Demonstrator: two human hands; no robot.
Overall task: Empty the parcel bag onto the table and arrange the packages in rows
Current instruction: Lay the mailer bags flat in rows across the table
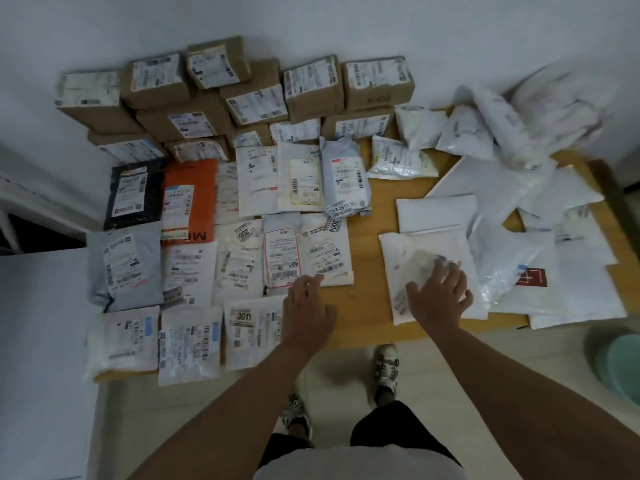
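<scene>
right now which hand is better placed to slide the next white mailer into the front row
Right. The right hand already rests on a face-down white mailer in the unsorted pile. The left hand lies spread at the end of the front row, beside the 3011 mailer, marking the gap.

A wooden table (pixel 374 306) stands against a plain pale wall (pixel 311 22) on the far side. Near it the floor (pixel 485 368) is light tile. A pale green round object (pixel 620 362) sits on the floor at right; white furniture (pixel 38 323) stands at left. Light is dim and even
</scene>
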